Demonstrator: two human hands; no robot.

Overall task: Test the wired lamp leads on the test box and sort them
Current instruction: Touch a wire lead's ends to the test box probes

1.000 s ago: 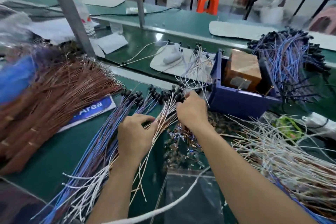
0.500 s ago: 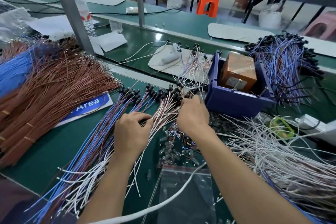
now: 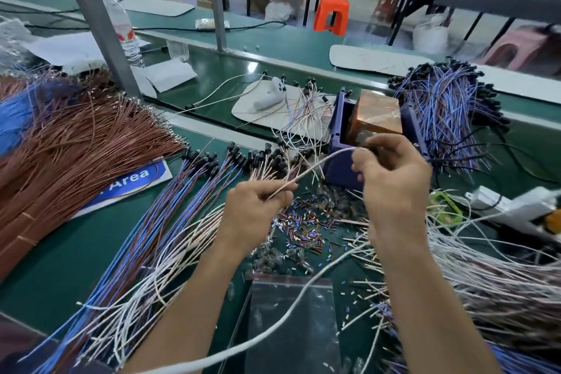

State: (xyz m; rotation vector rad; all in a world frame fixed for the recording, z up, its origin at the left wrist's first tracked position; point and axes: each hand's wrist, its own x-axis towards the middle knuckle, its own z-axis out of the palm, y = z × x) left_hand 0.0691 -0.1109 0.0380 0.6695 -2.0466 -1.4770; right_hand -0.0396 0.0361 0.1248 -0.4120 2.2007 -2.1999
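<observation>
Fingers (image 3: 274,191) of the left hand (image 3: 255,209) are pinching one pale lead (image 3: 318,164) near its lower end, and the right hand (image 3: 394,182) is gripping the same lead's upper end with curled fingers (image 3: 362,161). The lead is arching between the two hands above the tabletop (image 3: 76,267), with its upper end just in front of the blue box (image 3: 337,170). A copper-coloured block (image 3: 376,115) is sitting inside that box.

Below the left hand, a fan of blue, brown and white leads (image 3: 158,237) is lying on the tabletop, their black lamp holders (image 3: 212,158) pointing away from the person. A purple-blue bundle (image 3: 446,109) is resting beside the box on the right. Loose brown wires (image 3: 76,146) are spreading across the left side. Small cut bits (image 3: 303,228) are lying scattered between the forearms, near a clear plastic bag (image 3: 291,313).
</observation>
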